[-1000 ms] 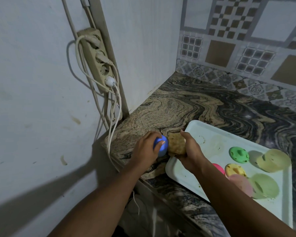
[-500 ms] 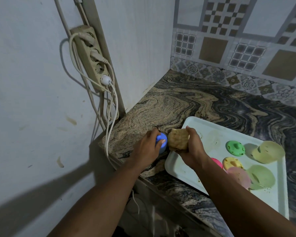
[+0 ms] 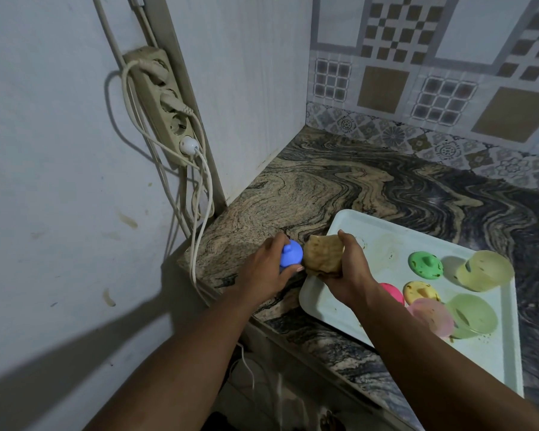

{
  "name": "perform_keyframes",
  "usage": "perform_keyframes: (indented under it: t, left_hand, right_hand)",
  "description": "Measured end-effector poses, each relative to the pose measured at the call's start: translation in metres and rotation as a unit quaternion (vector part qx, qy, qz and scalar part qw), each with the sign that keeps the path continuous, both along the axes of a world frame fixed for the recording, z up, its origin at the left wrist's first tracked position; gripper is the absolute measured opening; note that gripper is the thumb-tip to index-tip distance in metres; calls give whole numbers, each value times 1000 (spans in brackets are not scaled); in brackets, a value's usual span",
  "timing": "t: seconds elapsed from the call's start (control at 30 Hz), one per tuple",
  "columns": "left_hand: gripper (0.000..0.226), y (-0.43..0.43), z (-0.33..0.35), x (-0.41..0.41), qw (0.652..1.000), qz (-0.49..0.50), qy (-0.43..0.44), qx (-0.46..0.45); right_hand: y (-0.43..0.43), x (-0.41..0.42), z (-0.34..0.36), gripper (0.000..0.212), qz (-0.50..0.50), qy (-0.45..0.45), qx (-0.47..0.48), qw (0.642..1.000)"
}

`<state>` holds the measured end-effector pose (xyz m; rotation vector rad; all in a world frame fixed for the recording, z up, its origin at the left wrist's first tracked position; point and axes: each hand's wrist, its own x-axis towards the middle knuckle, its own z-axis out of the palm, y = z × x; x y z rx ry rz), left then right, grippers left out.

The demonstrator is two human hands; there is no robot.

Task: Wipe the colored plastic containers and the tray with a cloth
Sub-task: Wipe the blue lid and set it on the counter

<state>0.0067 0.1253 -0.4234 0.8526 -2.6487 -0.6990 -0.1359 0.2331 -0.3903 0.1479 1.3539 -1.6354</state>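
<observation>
My left hand (image 3: 263,269) grips a small blue plastic container piece (image 3: 291,256) just left of the white tray (image 3: 339,225). My right hand (image 3: 346,269) holds a bunched tan cloth (image 3: 322,255) against the blue piece. On the tray lie a green lid (image 3: 425,265), a yellow lid (image 3: 420,292), a pink lid (image 3: 392,293) partly hidden by my right wrist, a translucent pink cup (image 3: 430,315), a translucent yellow cup (image 3: 484,270) and a translucent green cup (image 3: 470,317). Several of them carry dark specks.
The tray sits on a marbled stone counter (image 3: 324,185) in a corner, close to its front edge (image 3: 280,331). A power strip (image 3: 165,110) with white cables (image 3: 199,213) hangs on the left wall. Patterned tiles (image 3: 433,88) cover the back wall.
The blue piece has turned in my left hand so its knob shows, and the cloth has shifted a little against it. Both hands stay at the tray's left corner.
</observation>
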Motion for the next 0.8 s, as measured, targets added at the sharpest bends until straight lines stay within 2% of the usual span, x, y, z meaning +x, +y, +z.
perform_keyframes:
  t: [0.3,0.43,0.53,0.63,0.73,0.8]
  left_hand:
    - [49,7,-3,-1,1000,18,6,11]
    - [46,5,4,-3,998,23,6,65]
    - [54,3,12,-7,996,19,-9,89]
    - [67,8,21,-14,999,24,0,22]
    - [50,21,40,-35,994,19,89,-62]
    - [43,37,54,-57,987,-24,118,-104]
  right_hand:
    - [6,1,3,57,5,-1,0,1000]
    - [8,1,10,60,0,-12,-8,1000]
    - [13,-3,18,65,7,-12,-16,1000]
    - [23,-16,31,65,7,5,-27,1000]
    - [41,-40,47,64,-13,23,-51,998]
    - [59,-61,56,65,-47,34,-61,996]
